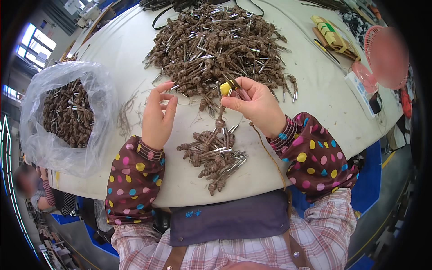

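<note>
My right hand (260,105) is closed around small thread snips (232,83) with a yellow piece on them. It also pinches a knotted brown shoelace (219,122) with metal tips, which hangs just below the fingers. My left hand (158,118) is raised to the left, its fingers curved and apart, with nothing visible in them. Under the hands lies a small heap of knotted brown laces (213,155). Beyond them rises a large pile of the same laces (216,45), which the fingertips of my left hand come close to.
A clear plastic bag (105,121) of knotted laces stands at the left on the white table (135,67). Loose threads (127,114) lie beside it. A pink basket (371,40), a white power strip (360,93) and a yellow-wrapped bundle (333,33) are at the right. A thin cord (270,155) runs toward my waist.
</note>
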Demonstrator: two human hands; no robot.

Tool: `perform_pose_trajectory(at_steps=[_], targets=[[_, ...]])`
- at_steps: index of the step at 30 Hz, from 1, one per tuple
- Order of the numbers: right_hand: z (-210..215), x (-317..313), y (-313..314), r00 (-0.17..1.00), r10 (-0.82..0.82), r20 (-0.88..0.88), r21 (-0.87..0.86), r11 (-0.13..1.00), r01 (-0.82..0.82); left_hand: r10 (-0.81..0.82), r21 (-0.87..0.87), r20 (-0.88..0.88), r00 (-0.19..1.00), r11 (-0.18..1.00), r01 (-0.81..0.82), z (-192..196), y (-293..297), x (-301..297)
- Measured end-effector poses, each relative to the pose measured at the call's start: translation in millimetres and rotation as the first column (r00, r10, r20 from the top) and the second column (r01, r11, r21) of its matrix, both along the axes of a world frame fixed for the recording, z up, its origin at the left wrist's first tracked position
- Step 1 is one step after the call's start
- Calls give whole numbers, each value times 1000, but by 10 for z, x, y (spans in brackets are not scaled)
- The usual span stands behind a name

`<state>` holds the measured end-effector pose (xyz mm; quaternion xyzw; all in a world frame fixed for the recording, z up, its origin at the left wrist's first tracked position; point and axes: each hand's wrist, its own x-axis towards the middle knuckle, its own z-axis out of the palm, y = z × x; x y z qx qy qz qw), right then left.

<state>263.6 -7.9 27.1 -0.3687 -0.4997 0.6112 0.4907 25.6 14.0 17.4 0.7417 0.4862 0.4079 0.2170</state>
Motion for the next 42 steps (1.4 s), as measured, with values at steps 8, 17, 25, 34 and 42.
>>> perform_pose_trajectory(at_steps=[8,17,25,34,42], targets=[[-58,-104,-57,999,-14,-34,180,983,20,-466,-104,-35,884,881,461,98,-247,242],[-66,-129,-80,995,-2,-99,162,987,18,-303,-313,335,892,857,409,47,-264,255],[-72,-106,-92,998,66,6,71,995,-67,-240,-252,301,923,913,320,17,-270,207],[-51,-123,-171,902,-286,323,418,898,135,-222,-601,558,800,556,574,94,-259,219],[-150,-81,26,892,-171,418,251,966,67,-272,-610,592,759,465,642,110,-280,230]])
